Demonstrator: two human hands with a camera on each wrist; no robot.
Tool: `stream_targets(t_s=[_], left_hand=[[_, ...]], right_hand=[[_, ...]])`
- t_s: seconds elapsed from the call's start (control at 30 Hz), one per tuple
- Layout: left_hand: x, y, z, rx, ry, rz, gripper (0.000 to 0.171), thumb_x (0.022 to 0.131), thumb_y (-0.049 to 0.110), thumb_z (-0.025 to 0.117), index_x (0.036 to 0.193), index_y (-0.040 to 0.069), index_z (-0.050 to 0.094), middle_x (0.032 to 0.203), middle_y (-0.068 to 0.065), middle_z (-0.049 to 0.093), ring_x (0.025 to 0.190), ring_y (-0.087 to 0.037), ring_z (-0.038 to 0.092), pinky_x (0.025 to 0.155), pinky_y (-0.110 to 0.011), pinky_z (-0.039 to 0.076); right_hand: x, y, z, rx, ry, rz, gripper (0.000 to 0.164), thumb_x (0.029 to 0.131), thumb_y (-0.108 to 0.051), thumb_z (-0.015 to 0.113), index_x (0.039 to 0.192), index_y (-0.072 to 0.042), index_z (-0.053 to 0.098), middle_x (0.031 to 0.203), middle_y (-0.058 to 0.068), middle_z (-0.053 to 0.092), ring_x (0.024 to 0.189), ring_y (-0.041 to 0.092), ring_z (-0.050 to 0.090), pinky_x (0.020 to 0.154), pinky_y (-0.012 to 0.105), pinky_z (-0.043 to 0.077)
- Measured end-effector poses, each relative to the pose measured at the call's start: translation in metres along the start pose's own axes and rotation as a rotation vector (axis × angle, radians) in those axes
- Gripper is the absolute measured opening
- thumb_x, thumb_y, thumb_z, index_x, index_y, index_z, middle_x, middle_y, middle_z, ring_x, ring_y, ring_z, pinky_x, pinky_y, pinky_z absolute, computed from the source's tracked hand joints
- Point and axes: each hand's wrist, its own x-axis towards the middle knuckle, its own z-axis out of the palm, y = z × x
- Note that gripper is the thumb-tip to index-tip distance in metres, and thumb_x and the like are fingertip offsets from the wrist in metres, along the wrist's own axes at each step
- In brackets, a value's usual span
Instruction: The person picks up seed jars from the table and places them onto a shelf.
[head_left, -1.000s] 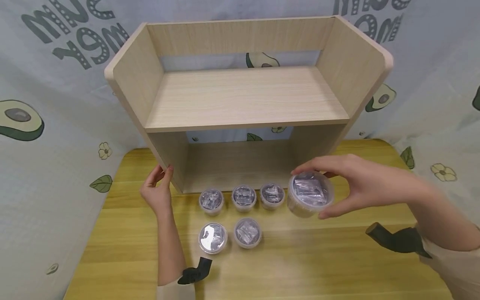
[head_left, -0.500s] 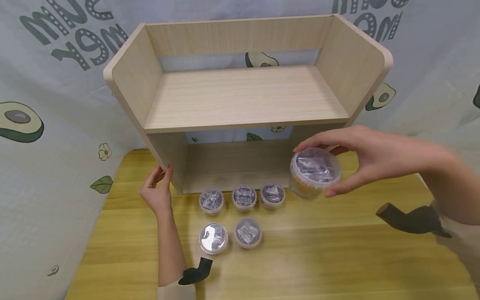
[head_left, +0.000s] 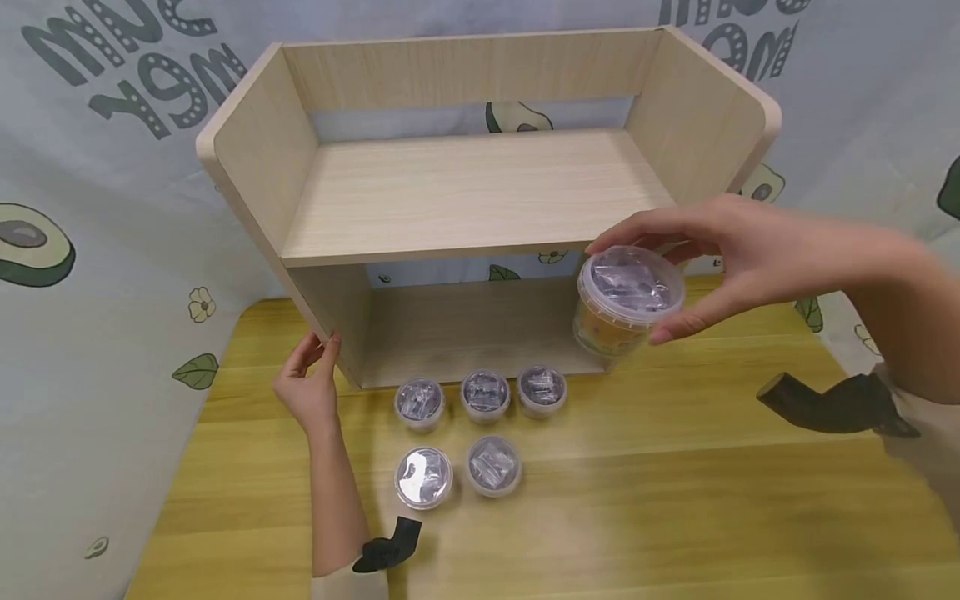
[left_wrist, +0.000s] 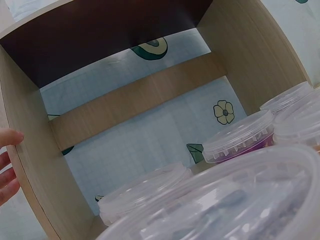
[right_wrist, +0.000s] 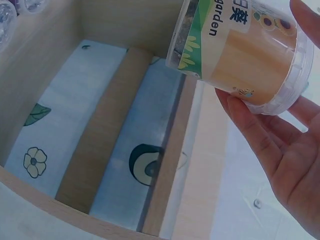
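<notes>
My right hand [head_left: 720, 258] grips a clear lidded plastic tub [head_left: 611, 321] by its rim, thumb on the near side and fingers on the far side. The tub is raised in front of the right end of the shelf unit's middle board. In the right wrist view the tub [right_wrist: 250, 65] shows an orange band and a green-edged label with sunflowers and "garden". My left hand [head_left: 307, 387] pinches the front edge of the left side panel of the light wooden shelf unit [head_left: 472, 196]. In the left wrist view its fingers [left_wrist: 7, 187] show at that panel.
Several similar lidded tubs stand on the wooden table [head_left: 675, 517] before the shelf: a back row including one tub [head_left: 484, 393], and two nearer ones, a glossy-lidded tub [head_left: 423, 477] and another tub [head_left: 493, 465]. A patterned cloth [head_left: 112, 350] hangs behind.
My right hand has lifted the tub from near the table up to the middle board's height. My left hand keeps its hold on the side panel, and the standing tubs have not moved.
</notes>
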Motion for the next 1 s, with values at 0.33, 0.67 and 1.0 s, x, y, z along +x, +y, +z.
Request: stream_targets(t_s=[0.33,0.67,1.0], left_hand=[[-0.001,0.000,0.000,-0.002,-0.004,0.005,0.032,0.071,0.015,0.081,0.097,0.001,0.072,0.077,0.012,0.069,0.072,-0.009,0.061,0.076,-0.025,0.048],[0.000,0.002,0.002,-0.002,-0.006,-0.006,0.031,0.070,0.017,0.081,0.097,0.002,0.072,0.076,0.011,0.069,0.073,-0.010,0.061,0.075,-0.023,0.049],[0.000,0.000,0.001,-0.011,-0.010,-0.027,0.031,0.070,0.014,0.081,0.098,0.002,0.072,0.077,0.010,0.069,0.073,-0.010,0.062,0.071,-0.020,0.051]], right_hand=[[0.010,0.005,-0.028,-0.020,-0.026,0.278,0.079,0.066,-0.021,0.084,0.131,-0.039,0.042,0.118,-0.020,0.051,0.101,0.003,0.056,0.084,0.007,0.042],[0.023,0.018,-0.047,-0.027,-0.052,0.349,0.077,0.071,-0.021,0.081,0.132,-0.041,0.039,0.121,-0.018,0.048,0.107,0.006,0.050,0.080,0.011,0.045],[0.043,0.045,-0.064,-0.043,-0.114,0.434,0.073,0.077,-0.027,0.076,0.136,-0.038,0.035,0.130,-0.009,0.043,0.117,0.020,0.046,0.079,0.008,0.043]])
